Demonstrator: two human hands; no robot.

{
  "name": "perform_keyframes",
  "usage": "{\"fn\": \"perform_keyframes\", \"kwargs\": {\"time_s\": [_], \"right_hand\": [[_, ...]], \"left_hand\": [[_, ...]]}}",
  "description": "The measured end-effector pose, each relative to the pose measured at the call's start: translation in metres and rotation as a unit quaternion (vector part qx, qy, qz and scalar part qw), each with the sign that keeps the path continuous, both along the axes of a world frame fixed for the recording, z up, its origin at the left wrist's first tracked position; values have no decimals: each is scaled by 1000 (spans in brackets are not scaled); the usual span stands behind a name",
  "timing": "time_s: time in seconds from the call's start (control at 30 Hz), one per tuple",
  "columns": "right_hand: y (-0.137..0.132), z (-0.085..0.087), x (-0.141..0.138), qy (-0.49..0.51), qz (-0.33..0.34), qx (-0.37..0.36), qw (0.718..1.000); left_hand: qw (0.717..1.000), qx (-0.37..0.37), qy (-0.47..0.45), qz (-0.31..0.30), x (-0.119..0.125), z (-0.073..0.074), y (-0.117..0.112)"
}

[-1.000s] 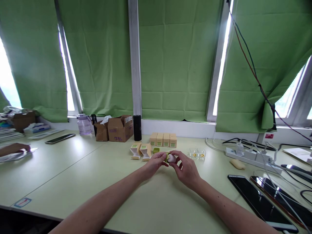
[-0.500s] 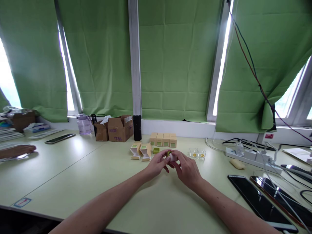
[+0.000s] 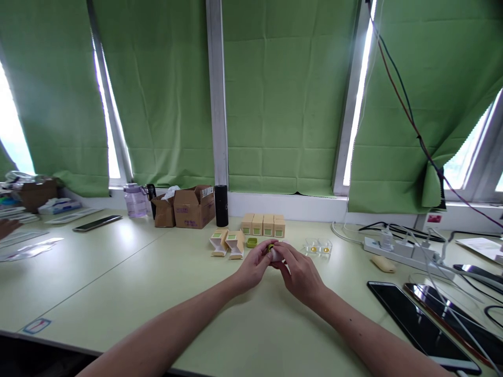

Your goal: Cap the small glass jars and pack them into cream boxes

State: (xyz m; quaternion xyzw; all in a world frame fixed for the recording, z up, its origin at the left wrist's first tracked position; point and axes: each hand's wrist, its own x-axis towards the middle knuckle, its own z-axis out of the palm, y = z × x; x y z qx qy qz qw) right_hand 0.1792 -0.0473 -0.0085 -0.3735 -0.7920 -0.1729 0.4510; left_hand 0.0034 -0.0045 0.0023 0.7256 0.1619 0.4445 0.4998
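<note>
Both hands meet over the middle of the table around a small white and olive-green item (image 3: 276,255), whose exact kind the fingers hide. My left hand (image 3: 254,265) pinches its green side, while my right hand (image 3: 301,269) closes on the white part. Just behind them lies a small green square piece (image 3: 252,242), like a lid or tray. To its left, two opened cardboard boxes (image 3: 234,244) lie with flaps out. Beyond stand several small tan boxes (image 3: 263,225) in a row. Right of my hands sits a clear plastic tray (image 3: 318,246) with two yellowish spots.
A black cylinder (image 3: 221,206), brown cartons (image 3: 194,207) and a purple bottle (image 3: 135,200) line the back. At right are a power strip (image 3: 408,256), cables, a beige object (image 3: 382,264) and phones (image 3: 422,324). Another person's hand (image 3: 8,228) shows at far left.
My fingers have shifted slightly around the small item, with both hands in nearly the same place. The other person's hand has drawn back toward the left edge.
</note>
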Motion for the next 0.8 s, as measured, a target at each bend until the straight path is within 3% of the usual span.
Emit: {"fn": "perform_keyframes", "kwargs": {"time_s": [0.43,0.8], "right_hand": [[0,6,-6,0,20,39,999],[2,6,-5,-18,19,62,998]], "left_hand": [[990,66,-31,124,15,-10,-12],[992,48,-41,112,14,-8,-13]]}}
